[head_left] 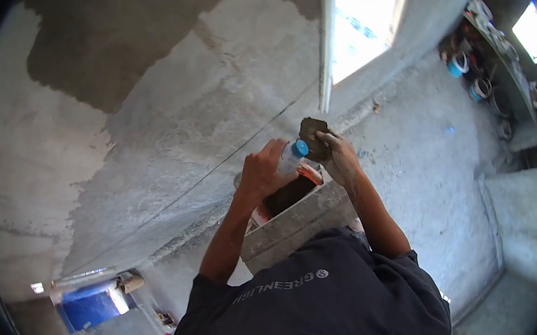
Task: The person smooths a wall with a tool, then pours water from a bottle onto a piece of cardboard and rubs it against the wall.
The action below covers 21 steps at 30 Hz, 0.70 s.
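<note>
My left hand (263, 169) is wrapped round a clear plastic bottle (288, 163) with a blue cap (300, 148). Just to its right, my right hand (338, 154) grips a flat, dark brown, mud-coated piece (313, 136), close to the cap. Both hands are above a container of dark material (288, 194) with a reddish rim, which stands beside a grey board (296, 219) in front of my body.
A partly dark, wet-looking wall (106, 33) rises at the left, with a bright window opening (362, 27) at the top. Buckets (480, 90) stand by a shelf at the upper right. A blue panel (90, 306) shows at the lower left.
</note>
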Each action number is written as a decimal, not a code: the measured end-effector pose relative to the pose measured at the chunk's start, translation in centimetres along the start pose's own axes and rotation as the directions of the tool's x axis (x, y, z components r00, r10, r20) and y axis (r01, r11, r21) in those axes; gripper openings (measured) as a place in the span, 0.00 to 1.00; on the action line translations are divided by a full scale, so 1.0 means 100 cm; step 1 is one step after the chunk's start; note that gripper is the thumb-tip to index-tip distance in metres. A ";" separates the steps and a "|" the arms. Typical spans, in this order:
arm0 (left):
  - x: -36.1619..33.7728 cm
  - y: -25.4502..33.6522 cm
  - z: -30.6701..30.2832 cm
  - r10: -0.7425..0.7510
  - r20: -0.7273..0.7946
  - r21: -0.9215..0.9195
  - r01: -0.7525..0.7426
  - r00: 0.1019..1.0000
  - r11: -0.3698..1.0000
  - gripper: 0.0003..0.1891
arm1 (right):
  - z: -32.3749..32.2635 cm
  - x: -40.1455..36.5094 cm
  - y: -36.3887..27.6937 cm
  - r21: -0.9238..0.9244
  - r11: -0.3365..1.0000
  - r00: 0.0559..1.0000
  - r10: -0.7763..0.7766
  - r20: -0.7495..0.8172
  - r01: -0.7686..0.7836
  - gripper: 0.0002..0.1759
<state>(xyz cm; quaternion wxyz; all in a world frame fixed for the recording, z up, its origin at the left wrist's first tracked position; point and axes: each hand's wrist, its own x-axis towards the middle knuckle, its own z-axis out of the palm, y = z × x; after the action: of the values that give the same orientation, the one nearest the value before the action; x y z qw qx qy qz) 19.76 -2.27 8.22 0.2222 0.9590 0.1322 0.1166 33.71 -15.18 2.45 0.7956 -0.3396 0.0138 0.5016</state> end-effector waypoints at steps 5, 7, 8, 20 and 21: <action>0.043 0.026 0.001 0.000 0.251 0.251 -0.065 0.968 0.966 0.29 | -0.025 -0.011 -0.001 0.105 0.994 0.992 -0.022 -0.121 0.034 0.20; 0.057 0.036 0.004 0.029 0.304 0.318 -0.130 0.952 0.939 0.27 | -0.038 -0.014 0.000 0.225 0.972 0.995 -0.055 -0.078 0.071 0.20; 0.060 0.040 0.009 0.042 0.316 0.308 -0.144 0.948 0.940 0.27 | -0.044 -0.017 0.001 0.229 0.970 0.994 -0.062 -0.094 0.083 0.20; 0.088 0.069 0.038 0.213 0.380 0.469 -0.386 0.900 0.795 0.20 | -0.077 -0.023 -0.004 0.336 0.914 0.967 -0.174 -0.185 0.229 0.19; 0.090 0.070 0.039 0.221 0.375 0.481 -0.393 0.900 0.784 0.19 | -0.075 -0.025 -0.006 0.336 0.912 0.963 -0.175 -0.203 0.237 0.18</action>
<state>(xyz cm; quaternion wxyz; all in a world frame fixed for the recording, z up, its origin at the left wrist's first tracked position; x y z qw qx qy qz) 30.72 -7.11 9.54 -0.0652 0.9966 -0.0349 -0.0373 35.34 -21.50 -2.08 0.8885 -0.2301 0.1359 0.3731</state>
